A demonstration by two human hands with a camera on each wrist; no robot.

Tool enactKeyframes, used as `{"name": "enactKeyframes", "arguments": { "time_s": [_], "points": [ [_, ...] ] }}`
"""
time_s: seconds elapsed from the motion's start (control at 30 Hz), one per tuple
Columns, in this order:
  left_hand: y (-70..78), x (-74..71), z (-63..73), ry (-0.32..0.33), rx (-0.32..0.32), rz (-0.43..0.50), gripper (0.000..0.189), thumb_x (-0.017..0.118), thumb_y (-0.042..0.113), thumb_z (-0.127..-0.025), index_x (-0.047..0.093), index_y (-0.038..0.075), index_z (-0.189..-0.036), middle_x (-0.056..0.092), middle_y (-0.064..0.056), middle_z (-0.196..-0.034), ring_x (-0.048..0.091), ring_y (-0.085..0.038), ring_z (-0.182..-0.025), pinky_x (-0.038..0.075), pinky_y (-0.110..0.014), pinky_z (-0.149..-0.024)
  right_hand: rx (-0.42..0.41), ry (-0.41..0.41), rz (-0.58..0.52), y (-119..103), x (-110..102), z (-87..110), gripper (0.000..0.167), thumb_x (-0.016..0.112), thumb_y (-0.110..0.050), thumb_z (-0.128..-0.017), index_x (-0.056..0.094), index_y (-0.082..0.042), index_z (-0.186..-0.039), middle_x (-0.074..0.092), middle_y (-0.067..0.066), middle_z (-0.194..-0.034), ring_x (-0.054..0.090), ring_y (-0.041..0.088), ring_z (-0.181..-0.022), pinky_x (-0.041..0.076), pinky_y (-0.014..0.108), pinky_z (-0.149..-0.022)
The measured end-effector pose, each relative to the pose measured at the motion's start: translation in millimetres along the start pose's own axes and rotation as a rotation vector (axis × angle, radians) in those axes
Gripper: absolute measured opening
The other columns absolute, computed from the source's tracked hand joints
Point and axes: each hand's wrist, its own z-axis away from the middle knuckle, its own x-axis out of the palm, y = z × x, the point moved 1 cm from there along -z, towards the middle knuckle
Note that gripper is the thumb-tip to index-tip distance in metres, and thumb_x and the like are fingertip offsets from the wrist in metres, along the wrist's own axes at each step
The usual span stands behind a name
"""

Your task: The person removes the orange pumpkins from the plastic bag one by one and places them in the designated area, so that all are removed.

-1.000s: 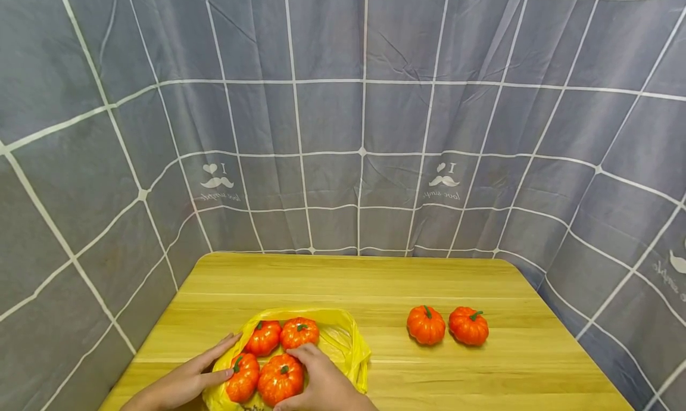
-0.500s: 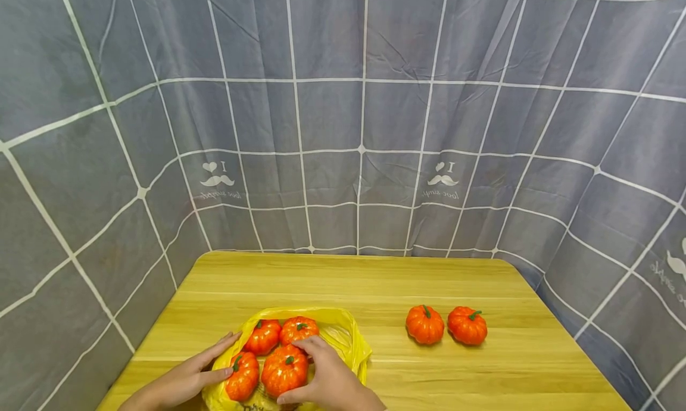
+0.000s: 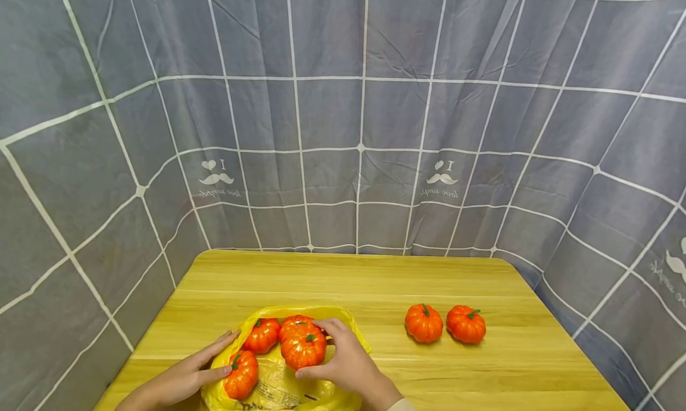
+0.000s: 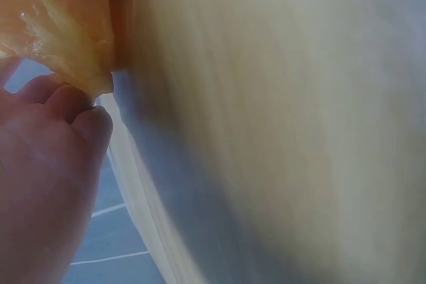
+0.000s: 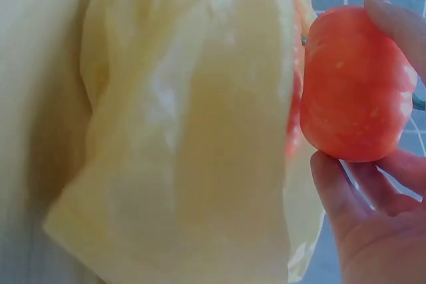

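My right hand [image 3: 348,360] grips a small orange toy pumpkin [image 3: 303,346] between thumb and fingers. That pumpkin is raised over the open yellow plastic bag [image 3: 278,387] and overlaps another pumpkin [image 3: 296,322] behind it. In the right wrist view, the gripped pumpkin [image 5: 356,84] shows beside the bag's upper edge. My left hand [image 3: 195,375] holds the bag's left side, fingers outside and thumb over the rim against a front-left pumpkin [image 3: 242,376]. One more pumpkin [image 3: 262,336] sits at the bag's back left. The left wrist view shows fingers curled at the bag's plastic [image 4: 66,38].
Two more orange pumpkins, one [image 3: 424,323] beside the other [image 3: 466,324], stand on the wooden table [image 3: 332,277] to the right of the bag. A grey curtain with white grid lines [image 3: 332,119] hangs behind and around the table.
My right hand has lifted the front-right pumpkin up and to the right, baring the bag's printed bottom. The left hand has stayed at the bag's left side.
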Motion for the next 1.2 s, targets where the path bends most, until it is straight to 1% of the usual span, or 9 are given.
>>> {"name": "enactKeyframes", "arguments": {
  "time_s": [0.17,0.33,0.53,0.67,0.83,0.87,1.03,1.1,1.2],
  "points": [
    [-0.4,-0.3,-0.9,-0.003,0.005,0.003,0.064,0.052,0.023,-0.106,0.024,-0.003,-0.158,0.009,-0.039,-0.157,0.006,-0.059,-0.14,0.016,-0.08,-0.101,0.0,0.065,-0.009,5,-9,-1.1,0.08,0.095,-0.037,-0.069,0.06,-0.009,-0.135,0.057,-0.005,-0.121,0.059,0.014,-0.107,0.053,0.03,-0.091],
    [1.5,0.1,-0.3,0.005,0.008,-0.003,0.064,0.052,0.023,-0.106,0.025,-0.004,-0.157,0.01,-0.039,-0.157,0.006,-0.059,-0.14,0.016,-0.08,-0.101,0.015,0.131,0.011,11,-22,-1.5,0.083,0.093,-0.04,-0.071,0.058,-0.002,-0.136,0.057,0.002,-0.125,0.06,0.022,-0.11,0.054,0.035,-0.092],
    [0.8,0.2,-0.1,0.002,-0.001,0.002,0.064,0.053,0.023,-0.106,0.024,-0.003,-0.158,0.01,-0.039,-0.157,0.006,-0.059,-0.141,0.016,-0.079,-0.102,0.085,0.229,-0.007,20,-45,3.0,0.084,0.094,-0.035,-0.072,0.056,-0.001,-0.138,0.056,0.009,-0.131,0.057,0.027,-0.116,0.051,0.045,-0.096],
    [-0.3,-0.4,-0.5,-0.002,-0.008,0.006,0.065,0.053,0.024,-0.106,0.024,-0.003,-0.158,0.009,-0.038,-0.158,0.006,-0.059,-0.141,0.016,-0.079,-0.102,0.119,0.325,0.006,28,-60,5.9,0.083,0.095,-0.032,-0.07,0.057,0.001,-0.137,0.057,0.012,-0.13,0.057,0.029,-0.115,0.051,0.045,-0.096],
    [-0.8,-0.5,-1.0,-0.008,-0.023,0.025,0.066,0.053,0.025,-0.106,0.023,-0.003,-0.158,0.007,-0.039,-0.158,0.004,-0.059,-0.141,0.014,-0.079,-0.103,0.184,0.421,0.022,40,-70,10.9,0.085,0.096,-0.031,-0.069,0.058,0.002,-0.136,0.057,0.014,-0.13,0.06,0.03,-0.112,0.053,0.042,-0.093],
    [-0.8,-0.3,-1.0,-0.008,-0.033,0.02,0.066,0.053,0.026,-0.106,0.023,-0.002,-0.159,0.008,-0.037,-0.159,0.004,-0.058,-0.142,0.014,-0.078,-0.104,0.2,0.434,0.025,42,-71,12.1,0.085,0.096,-0.032,-0.068,0.058,0.002,-0.136,0.057,0.015,-0.13,0.06,0.031,-0.112,0.054,0.042,-0.093],
    [0.6,0.1,-0.2,-0.012,-0.046,0.032,0.068,0.053,0.027,-0.106,0.021,-0.001,-0.159,0.006,-0.036,-0.159,0.002,-0.056,-0.142,0.013,-0.078,-0.104,0.279,0.482,0.059,53,-76,18.1,0.087,0.095,-0.037,-0.069,0.057,0.003,-0.137,0.055,0.019,-0.132,0.061,0.035,-0.112,0.053,0.047,-0.092],
    [1.2,0.3,0.3,-0.016,-0.042,0.052,0.068,0.053,0.026,-0.106,0.02,-0.002,-0.159,0.005,-0.037,-0.159,0.001,-0.057,-0.142,0.011,-0.079,-0.103,0.301,0.497,0.087,57,-77,19.7,0.088,0.094,-0.038,-0.07,0.056,0.003,-0.137,0.055,0.021,-0.133,0.06,0.037,-0.113,0.052,0.05,-0.093],
    [1.9,0.2,0.8,-0.015,-0.039,0.057,0.068,0.053,0.026,-0.106,0.02,-0.003,-0.159,0.004,-0.037,-0.159,0.0,-0.057,-0.142,0.01,-0.079,-0.103,0.318,0.512,0.143,61,-79,21.2,0.088,0.094,-0.038,-0.07,0.055,0.005,-0.137,0.054,0.025,-0.134,0.057,0.04,-0.118,0.049,0.055,-0.096]
  ]
}}
